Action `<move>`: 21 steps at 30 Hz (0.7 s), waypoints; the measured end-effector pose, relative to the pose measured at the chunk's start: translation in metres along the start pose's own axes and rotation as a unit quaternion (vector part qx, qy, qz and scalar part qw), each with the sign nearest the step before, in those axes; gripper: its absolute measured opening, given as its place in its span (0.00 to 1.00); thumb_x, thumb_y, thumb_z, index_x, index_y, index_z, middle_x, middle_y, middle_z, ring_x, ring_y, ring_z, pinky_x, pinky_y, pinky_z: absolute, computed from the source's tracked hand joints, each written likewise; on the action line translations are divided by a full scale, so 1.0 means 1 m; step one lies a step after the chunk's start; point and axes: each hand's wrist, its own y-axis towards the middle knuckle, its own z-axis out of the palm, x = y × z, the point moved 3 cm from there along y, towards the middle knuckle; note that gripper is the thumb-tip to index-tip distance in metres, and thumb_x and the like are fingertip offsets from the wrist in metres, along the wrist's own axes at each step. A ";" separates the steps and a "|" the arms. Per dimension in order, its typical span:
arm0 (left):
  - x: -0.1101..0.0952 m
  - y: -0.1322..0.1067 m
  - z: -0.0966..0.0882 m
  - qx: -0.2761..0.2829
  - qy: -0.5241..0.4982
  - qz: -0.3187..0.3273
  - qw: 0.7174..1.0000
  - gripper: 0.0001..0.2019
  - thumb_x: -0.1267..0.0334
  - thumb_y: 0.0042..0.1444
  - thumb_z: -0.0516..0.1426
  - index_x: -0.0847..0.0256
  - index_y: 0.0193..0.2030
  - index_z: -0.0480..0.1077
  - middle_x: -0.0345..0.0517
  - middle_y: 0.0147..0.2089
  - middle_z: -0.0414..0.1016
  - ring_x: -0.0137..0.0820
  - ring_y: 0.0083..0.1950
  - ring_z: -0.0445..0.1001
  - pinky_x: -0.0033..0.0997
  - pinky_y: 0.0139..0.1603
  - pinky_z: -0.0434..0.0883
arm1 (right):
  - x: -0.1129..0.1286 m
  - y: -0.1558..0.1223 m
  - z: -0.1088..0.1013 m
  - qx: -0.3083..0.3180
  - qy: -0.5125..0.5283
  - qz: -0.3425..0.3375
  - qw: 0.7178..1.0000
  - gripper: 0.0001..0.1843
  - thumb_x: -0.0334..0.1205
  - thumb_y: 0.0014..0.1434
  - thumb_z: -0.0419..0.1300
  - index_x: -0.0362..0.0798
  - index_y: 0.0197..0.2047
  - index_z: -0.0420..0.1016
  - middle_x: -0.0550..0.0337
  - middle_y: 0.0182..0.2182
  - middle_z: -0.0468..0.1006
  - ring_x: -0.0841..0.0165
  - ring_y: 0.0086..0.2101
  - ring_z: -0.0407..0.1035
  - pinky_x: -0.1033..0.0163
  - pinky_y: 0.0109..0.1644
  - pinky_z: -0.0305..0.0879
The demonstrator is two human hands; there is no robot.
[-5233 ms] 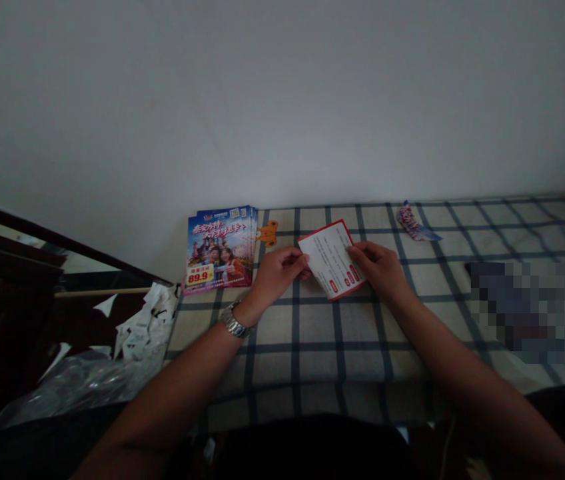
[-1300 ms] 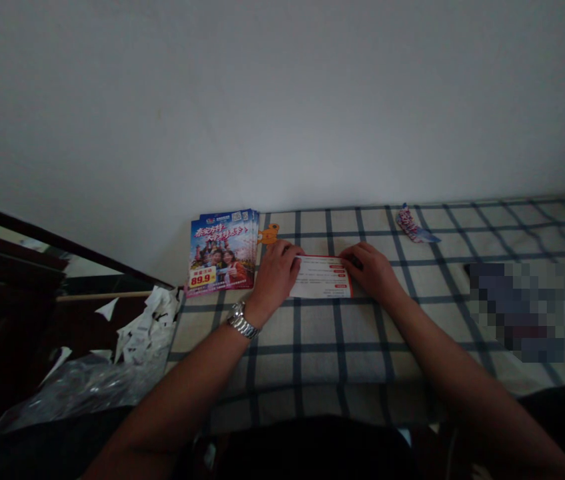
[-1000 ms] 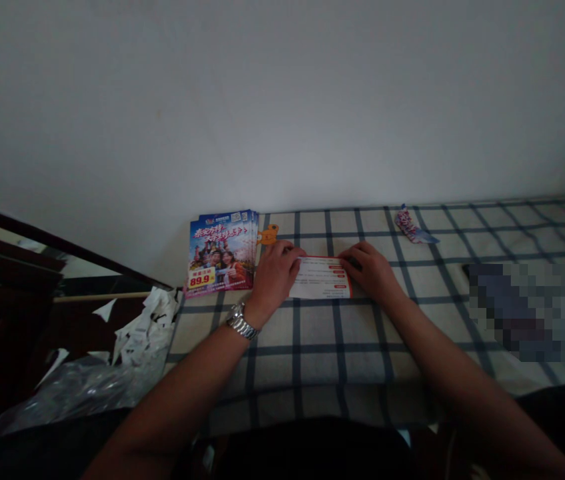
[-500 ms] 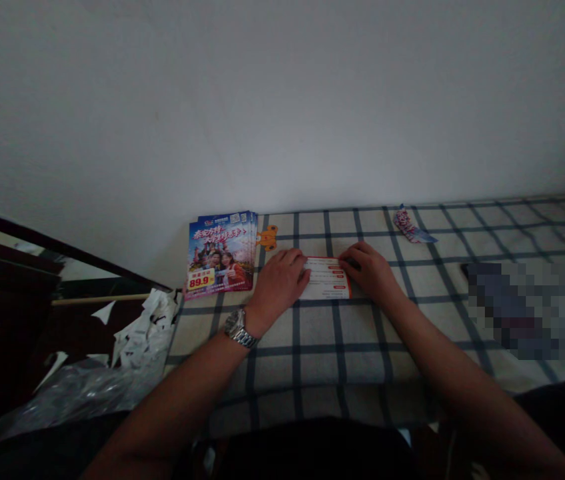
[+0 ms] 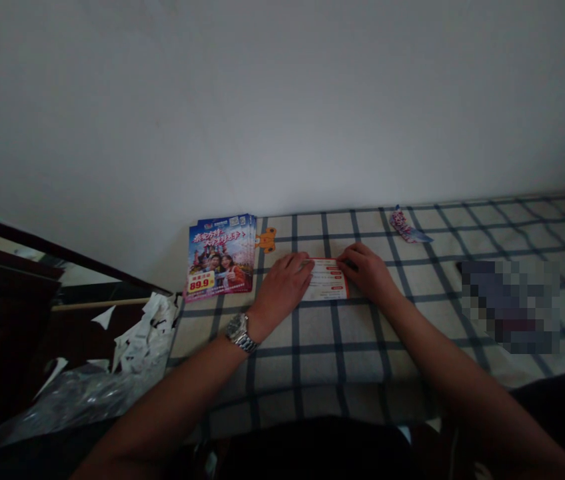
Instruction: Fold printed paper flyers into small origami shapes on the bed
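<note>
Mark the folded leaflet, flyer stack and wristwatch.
folded leaflet (image 5: 330, 283): head view, middle of its white printed face.
flyer stack (image 5: 220, 257): head view, middle of the top cover.
wristwatch (image 5: 238, 331): head view, its metal body.

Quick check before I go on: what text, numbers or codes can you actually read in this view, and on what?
"89.9": on the yellow price tag of the top sheet in the flyer stack.
That sheet's headline: large pink and white characters, too blurred to read.
QR code near its top edge: visible, too small to make out.
Folded leaflet under the left hand and right hand: small print and red labels, too small to read.
</note>
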 end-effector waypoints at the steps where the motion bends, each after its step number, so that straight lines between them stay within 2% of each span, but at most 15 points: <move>1: 0.000 -0.001 0.000 0.003 -0.011 0.008 1.000 0.16 0.65 0.72 0.53 0.59 0.64 0.68 0.54 0.64 0.70 0.46 0.65 0.68 0.51 0.67 0.68 | 0.000 0.000 0.000 -0.002 0.000 -0.001 1.000 0.05 0.36 0.67 0.61 0.50 0.41 0.80 0.54 0.42 0.76 0.61 0.41 0.74 0.56 0.46 0.71; 6: 0.002 -0.005 -0.001 0.016 -0.050 0.016 0.999 0.20 0.59 0.73 0.53 0.62 0.68 0.65 0.55 0.67 0.68 0.45 0.65 0.68 0.50 0.70 0.68 | -0.001 0.000 0.000 -0.003 0.004 -0.015 1.000 0.05 0.35 0.68 0.62 0.50 0.41 0.80 0.54 0.41 0.76 0.62 0.40 0.74 0.57 0.46 0.71; 12: 0.004 -0.010 0.000 0.017 -0.069 0.026 0.997 0.21 0.60 0.73 0.52 0.54 0.71 0.64 0.52 0.69 0.66 0.43 0.68 0.66 0.52 0.72 0.66 | -0.003 0.000 0.000 0.003 -0.007 -0.037 0.999 0.06 0.36 0.69 0.61 0.49 0.41 0.80 0.54 0.41 0.76 0.63 0.39 0.74 0.59 0.45 0.71; 21: 0.003 -0.010 0.002 0.014 -0.058 0.027 0.998 0.23 0.59 0.71 0.54 0.55 0.71 0.64 0.50 0.72 0.64 0.45 0.70 0.64 0.51 0.73 0.65 | -0.002 0.000 -0.007 0.024 -0.042 -0.066 0.997 0.10 0.39 0.71 0.59 0.47 0.45 0.83 0.51 0.43 0.79 0.61 0.41 0.76 0.57 0.47 0.74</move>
